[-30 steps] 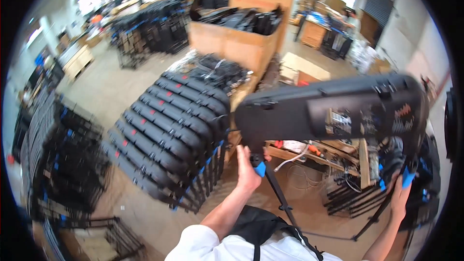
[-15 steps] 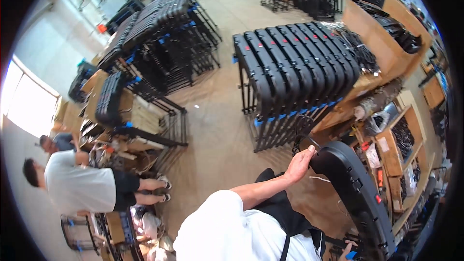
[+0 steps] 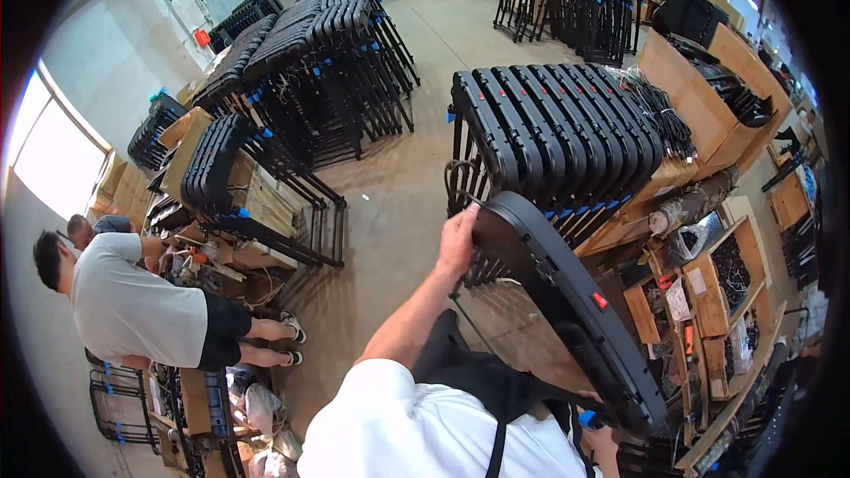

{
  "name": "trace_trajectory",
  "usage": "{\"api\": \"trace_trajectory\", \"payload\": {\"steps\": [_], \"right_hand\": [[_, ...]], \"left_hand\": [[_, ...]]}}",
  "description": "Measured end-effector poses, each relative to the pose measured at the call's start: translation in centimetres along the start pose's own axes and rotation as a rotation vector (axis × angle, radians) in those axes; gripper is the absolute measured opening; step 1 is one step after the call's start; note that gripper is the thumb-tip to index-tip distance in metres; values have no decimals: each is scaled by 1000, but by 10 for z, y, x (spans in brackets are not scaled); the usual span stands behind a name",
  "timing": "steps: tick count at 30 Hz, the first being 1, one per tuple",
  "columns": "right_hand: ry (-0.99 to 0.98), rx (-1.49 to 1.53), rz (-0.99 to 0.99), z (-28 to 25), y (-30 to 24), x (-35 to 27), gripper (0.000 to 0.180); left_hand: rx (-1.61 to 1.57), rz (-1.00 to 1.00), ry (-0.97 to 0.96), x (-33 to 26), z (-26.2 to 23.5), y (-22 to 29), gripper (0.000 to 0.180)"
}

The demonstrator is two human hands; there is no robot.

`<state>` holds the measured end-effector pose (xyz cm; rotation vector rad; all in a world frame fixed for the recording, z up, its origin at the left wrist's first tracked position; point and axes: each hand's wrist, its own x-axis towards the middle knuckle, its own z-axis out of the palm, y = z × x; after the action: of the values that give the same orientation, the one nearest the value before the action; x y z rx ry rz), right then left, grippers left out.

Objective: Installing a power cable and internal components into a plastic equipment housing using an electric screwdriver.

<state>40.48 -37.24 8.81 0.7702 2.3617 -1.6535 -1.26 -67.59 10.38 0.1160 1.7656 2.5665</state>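
A long black plastic-cased unit (image 3: pixel 571 301) with rounded ends, side latches and a red switch slants across in front of me, tilted down to the right. My left hand (image 3: pixel 458 241) is closed around its upper end, next to a looped black cable (image 3: pixel 458 179). Low at its other end, my right hand (image 3: pixel 606 444) is partly hidden by the casing and appears wrapped on the unit's black frame beside a blue clip (image 3: pixel 587 420). Just beyond stands a row of matching black units (image 3: pixel 549 115) on legs with blue clips.
At right are wooden parts bins (image 3: pixel 714 301), a carton of black parts (image 3: pixel 677 80) and bundled cables (image 3: pixel 660 115). More black frames (image 3: pixel 301 44) stand at the far left. A person in a white shirt (image 3: pixel 133 301) works at a cluttered bench on the left, beside another person.
The held unit and my left hand have shifted left and upward in view, and more of the unit's lower end shows. My view has turned; the person at left leans further in.
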Motion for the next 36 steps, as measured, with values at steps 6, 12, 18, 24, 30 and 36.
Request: {"api": "trace_trajectory", "payload": {"steps": [6, 12, 18, 24, 30, 36], "right_hand": [[-218, -421, -82, 42, 14, 35, 33], [-239, 4, 129, 167, 39, 114, 33], [-211, 509, 280, 255, -15, 211, 41], [-71, 555, 271, 337, -88, 280, 40], [96, 244, 155, 365, -123, 323, 29], [155, -358, 40, 351, -134, 368, 32]], "left_hand": [[50, 41, -63, 104, -82, 13, 38], [41, -150, -57, 235, -136, 2, 35], [45, -187, -99, 377, -190, -53, 34], [94, -318, -75, 486, -220, -115, 41], [149, -373, -48, 541, -210, -139, 48], [53, -406, -33, 557, -174, -146, 51]]}}
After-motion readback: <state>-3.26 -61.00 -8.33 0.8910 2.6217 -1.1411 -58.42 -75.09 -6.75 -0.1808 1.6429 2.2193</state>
